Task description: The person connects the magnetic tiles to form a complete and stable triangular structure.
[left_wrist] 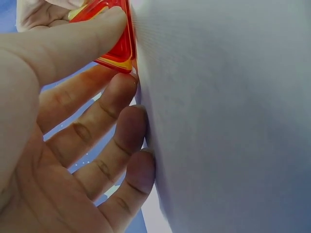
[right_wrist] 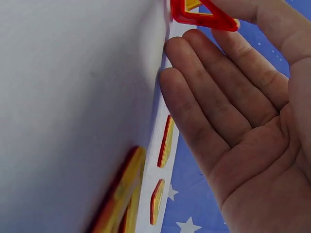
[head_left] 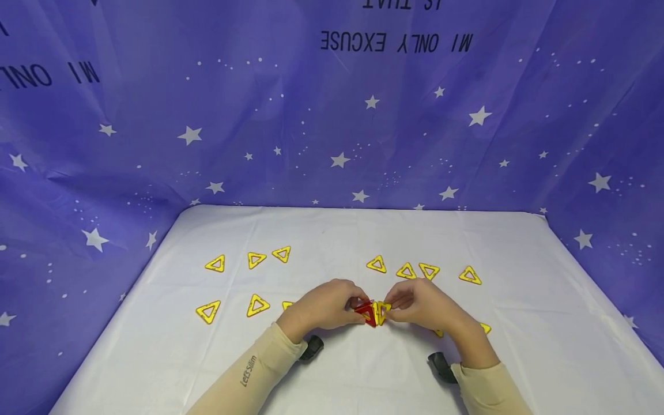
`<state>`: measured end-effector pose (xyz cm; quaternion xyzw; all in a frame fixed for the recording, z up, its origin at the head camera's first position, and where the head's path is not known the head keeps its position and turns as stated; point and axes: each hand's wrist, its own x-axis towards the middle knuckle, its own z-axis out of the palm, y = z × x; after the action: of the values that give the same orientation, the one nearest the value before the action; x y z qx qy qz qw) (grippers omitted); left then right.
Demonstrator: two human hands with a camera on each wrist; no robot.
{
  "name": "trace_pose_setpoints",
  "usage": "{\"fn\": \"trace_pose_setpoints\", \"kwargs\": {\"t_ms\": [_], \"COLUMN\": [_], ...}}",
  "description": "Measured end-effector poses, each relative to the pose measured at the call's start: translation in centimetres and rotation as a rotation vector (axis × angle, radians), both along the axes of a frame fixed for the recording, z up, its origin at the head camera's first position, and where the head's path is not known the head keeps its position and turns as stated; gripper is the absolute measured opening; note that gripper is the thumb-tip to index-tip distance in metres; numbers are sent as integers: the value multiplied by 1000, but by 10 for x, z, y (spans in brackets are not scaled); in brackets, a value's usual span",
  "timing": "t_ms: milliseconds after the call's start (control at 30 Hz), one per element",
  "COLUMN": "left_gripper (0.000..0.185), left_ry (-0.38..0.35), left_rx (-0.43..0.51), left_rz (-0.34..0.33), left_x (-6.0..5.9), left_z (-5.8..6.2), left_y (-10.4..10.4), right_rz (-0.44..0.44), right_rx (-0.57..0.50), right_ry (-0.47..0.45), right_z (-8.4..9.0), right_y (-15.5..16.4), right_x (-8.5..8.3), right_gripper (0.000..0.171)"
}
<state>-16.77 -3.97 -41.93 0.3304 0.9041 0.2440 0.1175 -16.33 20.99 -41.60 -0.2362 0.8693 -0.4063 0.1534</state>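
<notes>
Near the middle of the white table my hands meet over small triangular frame tiles that stand tilted together. My left hand (head_left: 329, 302) pinches a red triangular tile (head_left: 366, 314) between thumb and forefinger. In the left wrist view its thumb lies across the red tile (left_wrist: 124, 51), and the other fingers curve loosely below, tips by the tabletop. My right hand (head_left: 427, 302) pinches a yellow triangular tile (head_left: 383, 314) by its right side, edge to edge with the red one. The right wrist view has a red face (right_wrist: 201, 20) at the fingertips; that hand's lower fingers extend.
Several yellow triangular tiles lie flat about the white table (head_left: 332, 236), some at the left (head_left: 208, 312), others at the back right (head_left: 470, 275). My forearms partly cover a few. A purple star-patterned curtain (head_left: 290, 115) rises behind.
</notes>
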Motion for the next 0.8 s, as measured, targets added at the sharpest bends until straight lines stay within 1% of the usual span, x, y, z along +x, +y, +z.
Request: {"fn": "trace_pose_setpoints", "kwargs": {"t_ms": [100, 300, 467, 667, 733, 800], "left_gripper": [33, 33, 33, 38, 38, 39], "left_ry": [11, 25, 25, 34, 31, 24], "left_rx": [3, 4, 8, 21, 32, 43], "left_rz": [-6, -14, -16, -22, -15, -1], "left_x": [0, -2, -1, -3, -5, -6], "left_z": [-1, -3, -1, 0, 2, 5], "left_y": [0, 0, 0, -4, -8, -12], "right_rz": [11, 23, 22, 32, 43, 52], "right_rx": [-5, 5, 20, 23, 34, 47], "right_ry": [22, 70, 90, 143, 150, 151], "right_z": [-2, -4, -3, -4, -5, -6], "right_y": [-3, -11, -13, -19, -22, -24], "right_x": [0, 0, 2, 4, 4, 4], "right_gripper": [18, 33, 37, 53, 54, 52]}}
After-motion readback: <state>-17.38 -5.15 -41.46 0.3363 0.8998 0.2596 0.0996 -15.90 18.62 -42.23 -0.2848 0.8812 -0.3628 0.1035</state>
